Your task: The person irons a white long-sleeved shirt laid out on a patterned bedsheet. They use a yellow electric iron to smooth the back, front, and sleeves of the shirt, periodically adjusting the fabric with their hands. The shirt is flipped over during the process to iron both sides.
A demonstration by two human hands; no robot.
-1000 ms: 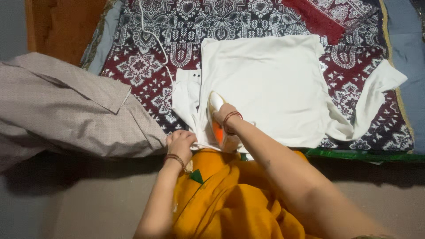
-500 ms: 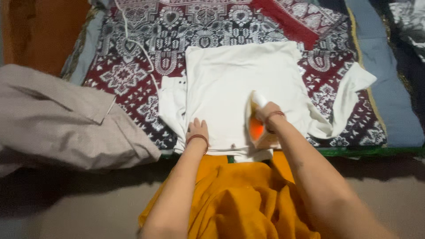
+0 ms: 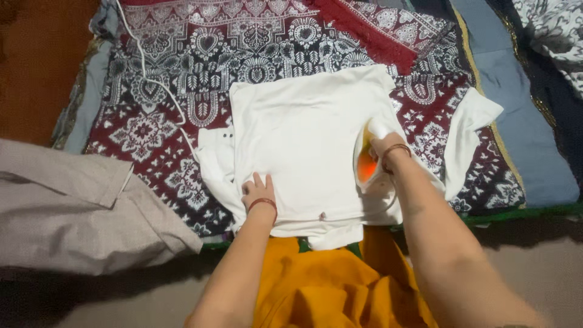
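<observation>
A white folded garment [image 3: 303, 146] lies flat on a red, black and white patterned blanket [image 3: 182, 91]. My right hand [image 3: 385, 149] grips the handle of a white and orange clothes iron [image 3: 367, 158], which rests on the garment's right side. My left hand [image 3: 258, 191] lies flat on the garment near its lower left edge, fingers spread, pressing the cloth. Both wrists wear a red bangle. A white sleeve [image 3: 470, 136] sticks out to the right of the iron.
A white cord [image 3: 152, 79] runs across the blanket from the upper left. A beige shirt [image 3: 79, 206] lies at the left. Orange cloth [image 3: 322, 285] covers my lap. Blue fabric [image 3: 522, 115] borders the right side.
The iron has slid from the garment's lower middle to its right side. My left hand moved up from the blanket's edge onto the white garment.
</observation>
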